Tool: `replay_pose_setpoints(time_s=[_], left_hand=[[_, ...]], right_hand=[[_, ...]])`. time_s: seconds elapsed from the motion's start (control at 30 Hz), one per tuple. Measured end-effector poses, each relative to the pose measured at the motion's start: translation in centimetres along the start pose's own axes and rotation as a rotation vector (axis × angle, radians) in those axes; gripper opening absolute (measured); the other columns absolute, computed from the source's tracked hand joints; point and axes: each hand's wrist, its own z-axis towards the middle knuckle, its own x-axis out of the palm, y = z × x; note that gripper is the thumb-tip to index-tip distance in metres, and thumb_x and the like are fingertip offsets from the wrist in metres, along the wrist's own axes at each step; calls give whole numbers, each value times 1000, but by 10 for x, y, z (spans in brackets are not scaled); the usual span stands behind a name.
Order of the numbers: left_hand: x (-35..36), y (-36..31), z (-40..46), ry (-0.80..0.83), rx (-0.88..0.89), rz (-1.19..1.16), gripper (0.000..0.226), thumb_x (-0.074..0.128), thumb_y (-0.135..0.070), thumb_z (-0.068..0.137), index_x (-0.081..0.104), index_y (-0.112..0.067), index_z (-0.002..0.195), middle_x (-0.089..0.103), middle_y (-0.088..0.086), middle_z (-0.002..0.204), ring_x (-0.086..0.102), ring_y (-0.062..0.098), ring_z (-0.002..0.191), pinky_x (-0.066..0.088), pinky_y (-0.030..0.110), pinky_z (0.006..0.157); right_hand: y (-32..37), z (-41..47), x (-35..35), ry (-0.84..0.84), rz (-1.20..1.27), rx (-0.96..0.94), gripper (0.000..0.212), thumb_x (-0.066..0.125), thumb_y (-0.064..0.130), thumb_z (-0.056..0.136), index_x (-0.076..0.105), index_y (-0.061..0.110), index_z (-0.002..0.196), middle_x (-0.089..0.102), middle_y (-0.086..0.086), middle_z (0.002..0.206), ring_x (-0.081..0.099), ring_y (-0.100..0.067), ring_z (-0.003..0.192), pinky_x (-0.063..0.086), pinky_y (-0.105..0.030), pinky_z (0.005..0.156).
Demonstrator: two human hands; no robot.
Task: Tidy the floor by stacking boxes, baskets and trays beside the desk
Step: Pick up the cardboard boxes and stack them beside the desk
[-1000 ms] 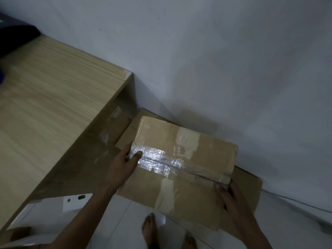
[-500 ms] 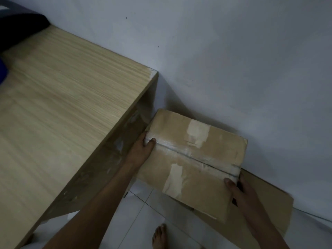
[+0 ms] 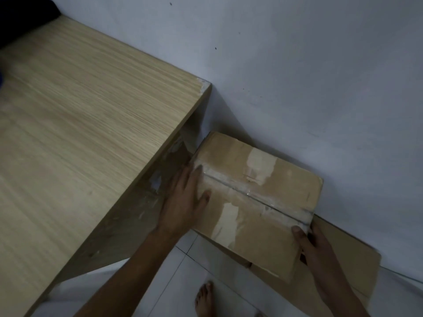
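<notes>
A taped brown cardboard box (image 3: 256, 202) sits against the wall beside the wooden desk (image 3: 87, 138), on top of a larger flat cardboard box (image 3: 357, 255). My left hand (image 3: 183, 202) lies on the box's left end with fingers stretched out, the thumb on its top. My right hand (image 3: 313, 245) grips the box's right end, thumb on the top near the tape seam and fingers wrapped down the side.
The grey wall (image 3: 309, 76) runs right behind the boxes. White tiled floor (image 3: 178, 277) lies below, with my bare foot (image 3: 204, 298) on it. The desk's side panel (image 3: 142, 216) stands just left of the box. A dark object (image 3: 20, 17) sits at the desk's far corner.
The box has moved further toward the wall and the desk's side and lower onto the flat box. My left hand has loosened from a grip to flat fingers.
</notes>
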Motion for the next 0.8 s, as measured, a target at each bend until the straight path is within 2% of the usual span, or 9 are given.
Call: replay_pose_setpoints(time_s=[0.1, 0.17, 0.33, 0.47, 0.6, 0.8], left_hand=[[11, 1, -32, 75, 224, 180, 60, 44, -50, 93, 36, -20, 145, 33, 9, 153, 27, 26, 143, 28, 49, 114], [20, 4, -47, 144, 274, 224, 59, 39, -53, 95, 35, -24, 146, 29, 6, 156, 23, 24, 145, 23, 52, 115], [20, 13, -46, 156, 242, 286, 60, 34, -56, 96, 25, -31, 149, 21, 1, 159, 17, 20, 146, 10, 50, 116], [11, 25, -30, 170, 225, 273, 60, 28, -58, 96, 21, -33, 150, 15, -2, 160, 9, 16, 148, 5, 47, 117], [9, 38, -19, 160, 244, 278, 61, 25, -59, 95, 21, -34, 151, 12, -5, 161, 4, 12, 148, 4, 43, 119], [6, 50, -2, 112, 264, 265, 59, 35, -55, 94, 29, -34, 148, 17, -6, 159, 7, 11, 147, 2, 37, 119]], right_hand=[[1, 1, 2, 4, -10, -16, 30, 52, 25, 97, 51, 38, 124, 63, 14, 111, 62, -7, 95, 50, -27, 65], [3, 3, 7, 10, -12, -26, 32, 52, 25, 97, 49, 40, 125, 62, 17, 110, 62, -5, 95, 50, -26, 66], [8, 14, 21, 56, -53, -50, 34, 53, 31, 96, 51, 40, 129, 65, 14, 115, 68, -6, 93, 54, -27, 70], [13, 22, 34, 65, -83, -75, 36, 56, 38, 93, 53, 41, 129, 64, 9, 123, 64, -13, 107, 54, -37, 83], [18, 22, 45, 77, -77, -125, 29, 55, 33, 94, 56, 42, 121, 67, 12, 117, 66, -9, 103, 54, -35, 82], [16, 29, 56, 12, -90, -134, 42, 60, 38, 91, 52, 33, 132, 64, 5, 125, 62, -17, 112, 54, -45, 90]])
